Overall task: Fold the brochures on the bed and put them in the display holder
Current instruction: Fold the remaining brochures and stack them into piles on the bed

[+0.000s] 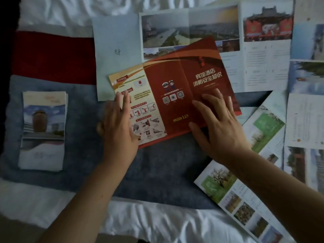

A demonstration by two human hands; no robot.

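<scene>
A white-sheeted bed (157, 223) with a blue-grey blanket (163, 165) across it fills the frame. At centre lies the red brochure (173, 88), unfolded and tilted. The left hand (119, 132) rests flat on its lower-left panel, fingers straight and close together. The right hand (219, 130) lies on its right panel, fingers spread wide. A stack of folded brochures (43, 130) lies at the left, and other unfolded brochures (189, 30) cover the upper right and right edge.

White sheet (157, 218), grey-blue blanket (164, 165), dim light
</scene>
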